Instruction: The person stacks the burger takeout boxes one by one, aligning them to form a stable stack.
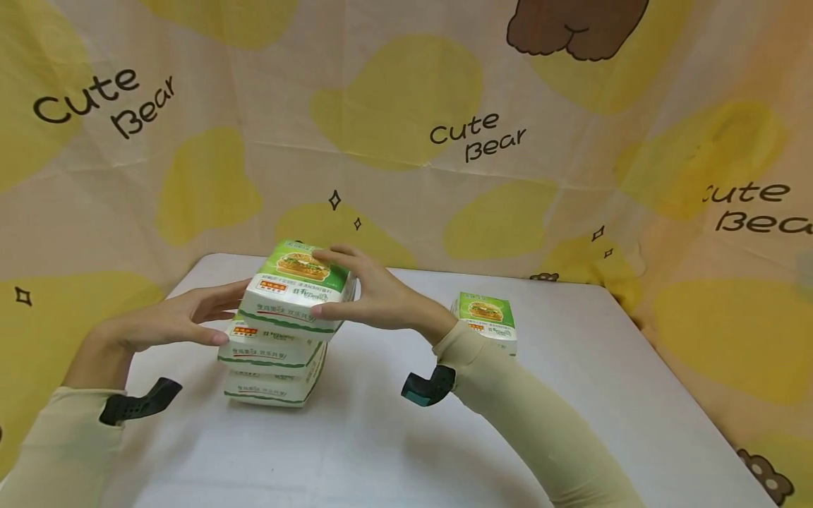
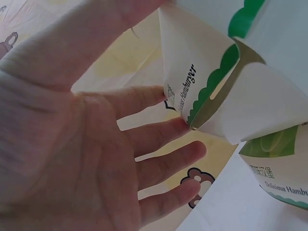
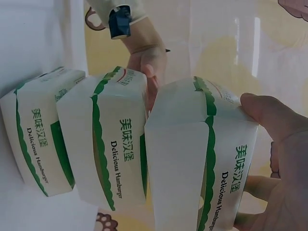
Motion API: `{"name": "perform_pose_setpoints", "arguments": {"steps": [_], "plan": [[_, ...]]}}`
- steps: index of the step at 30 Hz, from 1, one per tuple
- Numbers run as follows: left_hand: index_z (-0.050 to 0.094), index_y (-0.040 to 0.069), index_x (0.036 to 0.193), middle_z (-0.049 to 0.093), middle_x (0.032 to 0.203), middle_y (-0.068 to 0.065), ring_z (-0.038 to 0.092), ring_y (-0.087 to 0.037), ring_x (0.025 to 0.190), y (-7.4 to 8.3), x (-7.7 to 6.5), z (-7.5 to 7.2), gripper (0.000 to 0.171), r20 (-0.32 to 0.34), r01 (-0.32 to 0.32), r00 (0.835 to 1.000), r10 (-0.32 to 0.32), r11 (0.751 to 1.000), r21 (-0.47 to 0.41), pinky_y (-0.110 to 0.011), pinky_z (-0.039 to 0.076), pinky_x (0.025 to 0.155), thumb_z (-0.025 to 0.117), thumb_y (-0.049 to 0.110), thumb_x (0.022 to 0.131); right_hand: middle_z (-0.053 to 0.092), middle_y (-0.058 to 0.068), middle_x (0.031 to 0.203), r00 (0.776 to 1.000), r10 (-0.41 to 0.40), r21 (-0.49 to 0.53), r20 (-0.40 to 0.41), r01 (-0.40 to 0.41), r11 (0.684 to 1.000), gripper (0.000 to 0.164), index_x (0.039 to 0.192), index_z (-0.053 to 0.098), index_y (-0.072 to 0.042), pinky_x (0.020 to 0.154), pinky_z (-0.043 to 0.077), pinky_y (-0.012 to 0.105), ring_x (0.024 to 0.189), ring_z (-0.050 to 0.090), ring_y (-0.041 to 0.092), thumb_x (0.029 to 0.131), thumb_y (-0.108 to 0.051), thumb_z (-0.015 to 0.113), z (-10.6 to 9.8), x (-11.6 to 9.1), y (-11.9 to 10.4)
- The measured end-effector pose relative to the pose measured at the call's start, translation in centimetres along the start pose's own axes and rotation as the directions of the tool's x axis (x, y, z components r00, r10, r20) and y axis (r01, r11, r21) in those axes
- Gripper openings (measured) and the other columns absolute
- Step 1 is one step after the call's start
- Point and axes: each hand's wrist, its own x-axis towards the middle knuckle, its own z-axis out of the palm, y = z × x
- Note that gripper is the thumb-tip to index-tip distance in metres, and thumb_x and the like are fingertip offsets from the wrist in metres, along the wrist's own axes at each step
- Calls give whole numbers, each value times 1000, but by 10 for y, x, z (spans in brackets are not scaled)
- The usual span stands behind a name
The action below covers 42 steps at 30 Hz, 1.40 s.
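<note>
Three green-and-white paper hamburger boxes form a leaning pile toward the left of the table. My right hand (image 1: 381, 296) grips the top hamburger box (image 1: 288, 307), thumb on the front and fingers over the far side. That box is tilted over the middle hamburger box (image 3: 120, 144). My left hand (image 1: 161, 321) holds the middle box at its left side, thumb at the front corner and fingers behind; in the left wrist view its ring and little fingers (image 2: 168, 199) are off the box. Beneath sits the bottom hamburger box (image 1: 263, 389) on the table.
Another hamburger box (image 1: 488, 317) stands on the white table (image 1: 356, 451) farther right, partly behind the right forearm. A yellow-patterned cloth (image 1: 394, 106) with "Cute Bear" lettering hangs behind the table and along its right side. Dark bands (image 1: 432, 386) sit at both wrists.
</note>
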Motion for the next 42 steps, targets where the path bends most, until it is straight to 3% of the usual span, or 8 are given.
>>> {"name": "perform_pose_setpoints", "arguments": {"steps": [3, 10, 16, 22, 28, 33, 38, 42], "plan": [[17, 24, 156, 37, 149, 23, 46, 9, 124, 1, 0, -1, 82, 15, 8, 1000, -7, 1000, -30, -24, 49, 90, 61, 10, 88, 24, -2, 158, 1000, 14, -31, 14, -14, 999, 82, 150, 34, -27, 111, 37, 49, 141, 30, 20, 81, -40, 74, 5, 6, -4], [31, 13, 149, 55, 139, 9, 53, 1, 123, -1, 1, -2, 70, 21, -39, 999, 40, 998, -50, -23, 49, 90, 61, 6, 86, 23, 1, 158, 999, 22, -77, 35, -20, 997, 81, 152, 32, -27, 112, 36, 48, 142, 29, 21, 83, -44, 71, 13, 14, -12], [43, 13, 138, 64, 126, 9, 61, -3, 114, -3, 2, -2, 55, 21, -17, 1000, 19, 997, -72, -25, 52, 86, 60, 5, 86, 13, 0, 162, 996, 59, -115, 65, -51, 992, 79, 152, 27, -34, 113, 35, 52, 146, 25, 26, 85, -49, 66, 17, 16, -19], [47, 15, 133, 68, 121, 6, 66, -9, 108, -4, 2, -4, 49, 40, -43, 998, 47, 994, -102, -27, 54, 85, 59, 3, 87, 5, 0, 164, 992, 66, -124, 110, -52, 991, 79, 154, 21, -36, 114, 32, 55, 150, 16, 28, 88, -50, 62, 17, 19, -23], [47, 14, 133, 68, 121, 6, 65, -8, 108, -2, 0, -3, 50, 11, -33, 999, 34, 996, -82, -26, 53, 85, 61, 4, 86, 9, 1, 163, 990, 77, -130, 121, -61, 990, 79, 154, 18, -36, 112, 35, 53, 146, 23, 27, 89, -50, 61, 18, 19, -25], [37, 11, 144, 62, 130, 11, 59, 0, 116, 1, -3, -5, 62, -5, -23, 1000, 23, 999, -45, -24, 51, 86, 60, 6, 87, 8, 0, 163, 990, 71, -135, 118, -55, 989, 81, 154, 17, -36, 113, 33, 54, 148, 20, 27, 89, -49, 61, 18, 20, -24], [14, 22, 156, 43, 145, 17, 46, 10, 125, 4, -11, -9, 82, -56, -7, 998, 5, 1000, -28, -21, 48, 89, 58, 6, 89, 5, 0, 164, 990, 57, -118, 129, -42, 992, 81, 155, 15, -36, 114, 31, 56, 149, 18, 28, 89, -49, 61, 17, 19, -23], [9, 23, 157, 35, 153, 10, 41, 10, 130, 6, -18, -14, 76, -92, -44, 995, 43, 999, -10, -18, 45, 94, 48, 5, 94, 2, 0, 165, 988, 64, -95, 140, -51, 994, 81, 155, 14, -37, 114, 29, 59, 152, 13, 30, 90, -49, 60, 15, 18, -24]]}}
